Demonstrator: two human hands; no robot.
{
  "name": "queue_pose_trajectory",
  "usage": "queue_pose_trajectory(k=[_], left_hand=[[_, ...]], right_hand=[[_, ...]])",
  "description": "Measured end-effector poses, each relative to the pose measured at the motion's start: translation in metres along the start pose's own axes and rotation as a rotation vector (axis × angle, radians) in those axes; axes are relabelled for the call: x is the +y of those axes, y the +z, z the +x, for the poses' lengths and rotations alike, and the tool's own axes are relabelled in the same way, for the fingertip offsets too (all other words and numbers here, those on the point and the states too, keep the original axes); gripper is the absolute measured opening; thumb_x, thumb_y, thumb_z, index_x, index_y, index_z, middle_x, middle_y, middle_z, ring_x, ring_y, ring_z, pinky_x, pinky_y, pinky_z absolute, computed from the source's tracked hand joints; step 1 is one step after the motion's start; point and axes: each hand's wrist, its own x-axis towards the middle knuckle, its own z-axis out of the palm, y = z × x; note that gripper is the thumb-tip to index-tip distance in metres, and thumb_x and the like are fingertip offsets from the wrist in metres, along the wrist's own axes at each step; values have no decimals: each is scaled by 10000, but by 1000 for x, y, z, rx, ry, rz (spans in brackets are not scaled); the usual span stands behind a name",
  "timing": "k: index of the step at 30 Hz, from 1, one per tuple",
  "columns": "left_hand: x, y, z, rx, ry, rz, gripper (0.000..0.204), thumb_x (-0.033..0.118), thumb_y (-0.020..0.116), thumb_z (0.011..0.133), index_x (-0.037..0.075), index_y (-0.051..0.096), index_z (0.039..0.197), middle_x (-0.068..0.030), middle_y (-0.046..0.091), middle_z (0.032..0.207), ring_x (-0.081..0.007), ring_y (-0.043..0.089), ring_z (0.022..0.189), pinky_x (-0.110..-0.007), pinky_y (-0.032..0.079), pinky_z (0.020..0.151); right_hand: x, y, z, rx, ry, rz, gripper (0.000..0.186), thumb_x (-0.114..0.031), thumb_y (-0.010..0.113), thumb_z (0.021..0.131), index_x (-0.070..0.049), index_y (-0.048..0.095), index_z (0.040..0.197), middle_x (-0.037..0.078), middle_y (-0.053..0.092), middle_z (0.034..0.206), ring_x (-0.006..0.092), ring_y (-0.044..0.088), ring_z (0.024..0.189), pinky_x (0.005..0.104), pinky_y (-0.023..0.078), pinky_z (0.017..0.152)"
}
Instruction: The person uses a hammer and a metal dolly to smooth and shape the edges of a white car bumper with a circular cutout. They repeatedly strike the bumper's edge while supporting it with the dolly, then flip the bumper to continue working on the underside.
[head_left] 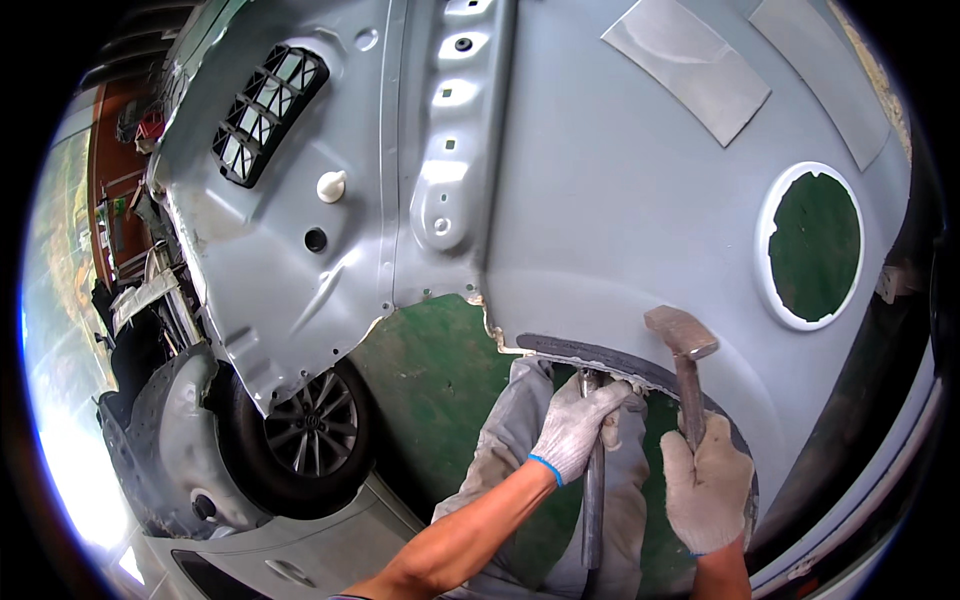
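Observation:
A large grey car body panel (600, 220) stretches out before me, with a dark strip (600, 352) along its curved lower edge. My left hand (580, 430), in a white knit glove with a blue cuff, is closed around a grey metal bar (593, 510) close to that edge. The bar's upper end meets the panel edge, and I cannot tell what lies behind it. In my gloved right hand (708, 485) is a hammer (684, 335). Its handle points up and its blocky brown head is over the panel, just above the curved edge; contact is unclear.
Two loose grey sheet pieces (690, 70) (825, 75) lie on the panel's upper right. A white-rimmed oval opening (768, 250) is below them. A black vent grille (268, 115) sits upper left. A car wheel (312, 425) and silver bodywork (280, 560) stand lower left, over green floor (430, 370).

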Motion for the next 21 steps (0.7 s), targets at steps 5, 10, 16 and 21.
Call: queue_pose_trajectory(k=[5,10,16,21], left_hand=[[1,-11,-3,20,58,-17,199,209,714,959,56,603,1022,12,553,709,-82,519,540,-254,445,500],[8,-15,-7,17,42,-15,204,206,714,962,54,610,1049,20,552,713,-66,517,570,-245,437,514],[5,-24,-5,24,63,0,189,192,712,965,56,603,1037,6,556,703,-82,525,542,-257,449,498],[14,-20,-8,23,78,-9,152,152,696,967,92,557,953,3,507,647,-113,489,471,-288,446,442]], right_hand=[[-16,-1,2,80,-43,129,351,-222,701,942,43,619,1159,183,701,779,370,714,685,419,569,675],[-22,19,7,157,-186,128,355,-244,703,937,28,623,1150,159,698,742,375,711,685,426,566,663],[-41,10,12,36,12,80,339,-262,684,951,15,615,1134,167,701,748,374,722,707,422,569,689],[-45,8,13,48,-3,95,347,-280,675,958,14,615,1134,175,706,773,384,722,719,437,571,695]])
